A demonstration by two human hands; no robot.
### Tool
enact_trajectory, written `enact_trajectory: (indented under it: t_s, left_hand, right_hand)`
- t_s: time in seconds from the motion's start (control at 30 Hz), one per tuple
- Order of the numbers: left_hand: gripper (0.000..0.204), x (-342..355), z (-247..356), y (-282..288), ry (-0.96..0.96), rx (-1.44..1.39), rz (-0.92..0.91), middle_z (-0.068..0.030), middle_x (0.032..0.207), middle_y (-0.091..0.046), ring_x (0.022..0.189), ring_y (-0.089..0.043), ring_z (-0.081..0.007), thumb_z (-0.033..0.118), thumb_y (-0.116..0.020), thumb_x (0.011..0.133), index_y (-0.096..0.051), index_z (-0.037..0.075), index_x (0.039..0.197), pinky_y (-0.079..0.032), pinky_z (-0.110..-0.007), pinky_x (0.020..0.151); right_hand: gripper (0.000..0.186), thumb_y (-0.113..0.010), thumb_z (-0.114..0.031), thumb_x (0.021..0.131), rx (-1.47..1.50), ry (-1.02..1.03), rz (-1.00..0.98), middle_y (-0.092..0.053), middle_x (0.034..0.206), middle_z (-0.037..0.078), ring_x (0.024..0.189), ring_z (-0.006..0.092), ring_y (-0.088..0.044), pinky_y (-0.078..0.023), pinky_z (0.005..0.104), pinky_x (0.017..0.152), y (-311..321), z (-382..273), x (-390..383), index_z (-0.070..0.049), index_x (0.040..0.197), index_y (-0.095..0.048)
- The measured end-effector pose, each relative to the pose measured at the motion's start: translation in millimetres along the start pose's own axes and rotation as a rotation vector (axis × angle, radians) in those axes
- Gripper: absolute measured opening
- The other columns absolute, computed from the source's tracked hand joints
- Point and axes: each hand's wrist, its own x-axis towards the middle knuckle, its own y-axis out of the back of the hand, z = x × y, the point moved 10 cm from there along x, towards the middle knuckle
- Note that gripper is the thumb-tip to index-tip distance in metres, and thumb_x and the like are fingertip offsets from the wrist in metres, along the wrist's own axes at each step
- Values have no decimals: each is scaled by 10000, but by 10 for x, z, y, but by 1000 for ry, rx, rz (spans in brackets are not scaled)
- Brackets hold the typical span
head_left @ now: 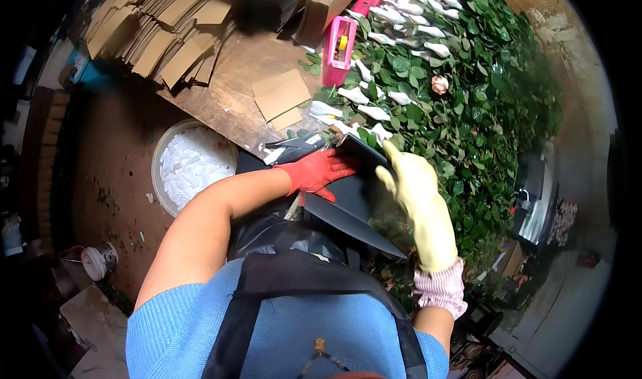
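Observation:
My left hand (319,173), in a red glove, lies flat with its fingers stretched on a black smooth panel (344,212) in front of my body. In a long yellow glove, my right hand (413,178) is beside the panel's upper right edge, thumb and forefinger apart; its other fingers are partly hidden. Nothing shows in its grasp. Just beyond my left hand is a dark-handled tool (297,149), its kind unclear. White-sleeved flower buds (373,113) with leafy green stems (461,132) lie past the panel and to the right.
Two pink tape dispensers (340,48) stand among the stems at the back. Brown cardboard pieces (279,97) lie on the wooden table (231,78), with cardboard stacks (167,31) at the far left. A round tub (158,172) of white sleeves stands left of the table.

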Motion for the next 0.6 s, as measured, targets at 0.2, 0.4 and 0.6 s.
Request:
enact_trajectory:
  t_s: [0.2, 0.4, 0.6]
  left_hand:
    - [1060, 13, -1, -36, -17, -4, 98, -213, 1667, -371, 1565, -317, -371, 695, -671, 845, -368, 31, 1614, -229, -505, 1281]
    - [832, -5, 7, -111, -67, 228, 138, -210, 1670, -371, 1566, -326, -349, 518, -603, 967, -383, 31, 1604, -241, -516, 1279]
    - [721, -77, -194, 2, 103, -200, 408, -175, 1653, -404, 1548, -355, -316, 458, -571, 1004, -422, 47, 1578, -268, -485, 1267]
  right_hand:
    - [732, -848, -257, 821, 127, 437, -89, -710, 1166, 191, 1027, 375, -715, -588, 440, 883, -127, -1276, -593, -86, 1467, -549]
    - [593, -745, -324, 939, 162, 524, -243, -742, 1019, 180, 946, 395, -714, -578, 491, 827, -393, -1609, -116, -127, 1466, -559]
    - [516, -643, -195, 977, -205, 367, 275, -680, 1335, 201, 1245, 363, -645, -491, 451, 1070, -493, -2128, 1565, -94, 1472, -544]
